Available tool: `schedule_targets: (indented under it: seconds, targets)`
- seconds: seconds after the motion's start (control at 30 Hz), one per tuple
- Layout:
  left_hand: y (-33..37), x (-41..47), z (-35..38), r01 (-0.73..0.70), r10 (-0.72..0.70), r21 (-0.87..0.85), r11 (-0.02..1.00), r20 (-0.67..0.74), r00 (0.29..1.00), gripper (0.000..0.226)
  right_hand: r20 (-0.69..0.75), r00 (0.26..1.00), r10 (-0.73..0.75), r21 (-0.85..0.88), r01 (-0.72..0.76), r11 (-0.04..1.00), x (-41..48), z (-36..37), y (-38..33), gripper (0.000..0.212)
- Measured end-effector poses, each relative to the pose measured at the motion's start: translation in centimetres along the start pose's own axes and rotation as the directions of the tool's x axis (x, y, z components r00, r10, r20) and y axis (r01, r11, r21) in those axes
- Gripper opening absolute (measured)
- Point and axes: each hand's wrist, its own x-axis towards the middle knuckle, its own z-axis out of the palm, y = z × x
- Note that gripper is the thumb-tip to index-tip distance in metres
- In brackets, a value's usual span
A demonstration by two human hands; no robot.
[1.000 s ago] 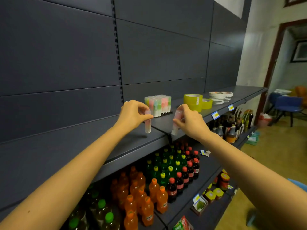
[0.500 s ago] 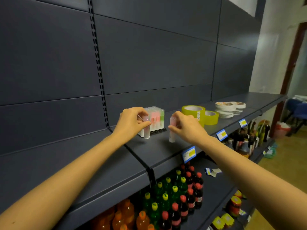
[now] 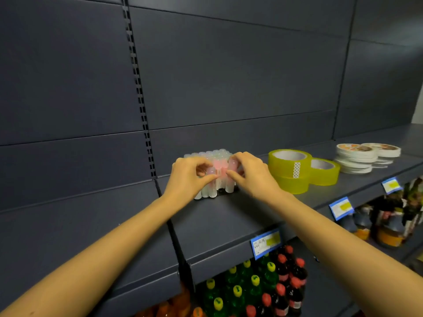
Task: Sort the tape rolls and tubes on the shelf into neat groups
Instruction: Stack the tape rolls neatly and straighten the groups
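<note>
A cluster of small upright tubes [image 3: 214, 156], clear with pink and pale green tints, stands on the dark shelf [image 3: 229, 216]. My left hand [image 3: 186, 177] pinches one clear tube [image 3: 211, 191] at the cluster's front left. My right hand [image 3: 248, 173] pinches a pink-tinted tube [image 3: 230, 186] at the front right. Both tubes stand upright against the group. To the right sit a large yellow tape roll [image 3: 289, 170] and a smaller yellow roll [image 3: 325, 171]. Farther right lie stacks of flat white tape rolls [image 3: 356, 157].
The dark back panel [image 3: 229, 76] rises close behind the tubes. Blue and yellow price tags [image 3: 265, 243] hang on the shelf's front edge. Green, red and orange bottles [image 3: 251, 291] fill the shelf below, with jars [image 3: 389, 227] at the right.
Both hands carried their tubes from the shelf's left front to the cluster and now hold them against it. The view has moved closer and turned toward the shelf.
</note>
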Motion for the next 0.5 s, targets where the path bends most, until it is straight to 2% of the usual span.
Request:
schedule_targets:
  seconds: [0.2, 0.27, 0.4, 0.5]
  targets:
    - [1.0, 0.4, 1.5, 0.02, -0.007, 0.194, 0.981, -0.067, 0.998, 0.022, 0.036, 0.993, -0.109, 0.08, 0.106, 0.991, 2.0, 0.2, 1.9, 0.029]
    - [1.2, 0.6, 1.9, 0.016, -0.003, 0.328, 0.944, -0.041, 0.999, 0.025, 0.046, 0.989, -0.138, 0.118, 0.132, 0.984, 2.5, 0.2, 2.3, 0.031]
    - [1.2, 0.8, 2.6, -0.097, 0.065, 0.694, 0.713, 0.073, 0.995, 0.034, 0.071, 0.981, -0.181, 0.213, 0.163, 0.963, 3.0, 0.6, 2.6, 0.033]
    - [1.2, 1.0, 3.1, -0.087, 0.007, 0.808, 0.582, 0.101, 0.995, 0.039, 0.086, 0.973, -0.213, 0.218, 0.19, 0.957, 3.2, 1.1, 2.8, 0.033]
